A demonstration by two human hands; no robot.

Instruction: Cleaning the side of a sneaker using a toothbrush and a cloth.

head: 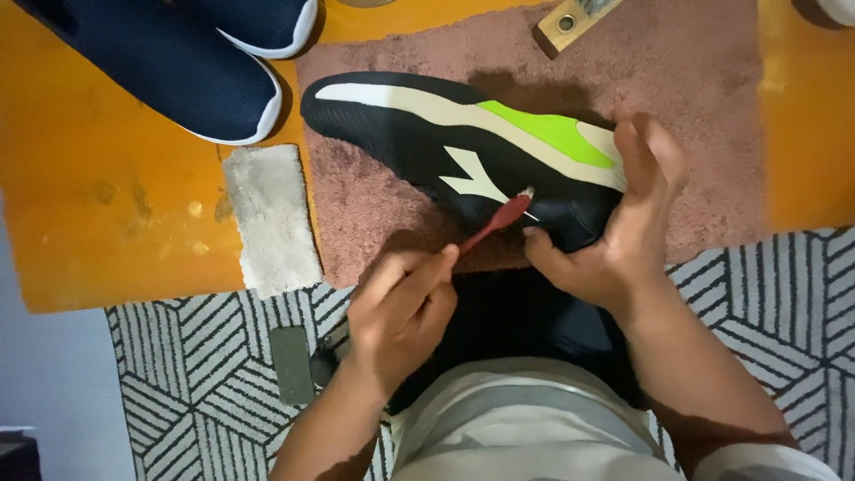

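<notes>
Black sneaker (463, 147) with a cream stripe and a lime-green panel lies on its side on a pinkish-brown mat (704, 80), toe pointing left. The right hand (614, 232) wraps around its heel end, fingers curled over the sole edge and thumb pressed against the dark upper. The left hand (401, 307) pinches the handle of a red toothbrush (495, 224), whose pale bristle head touches the sneaker's side just below the white logo. Left of the mat, a small grey cloth (270, 218) lies on the orange floor (98, 196). Beyond it sits a pair of navy slip-on shoes (191, 53) with white soles. A wooden-backed brush (570, 22) rests at the mat's far edge. Near the left wrist, a dark phone (291, 363) lies on a black-and-white geometric rug (766, 294).
</notes>
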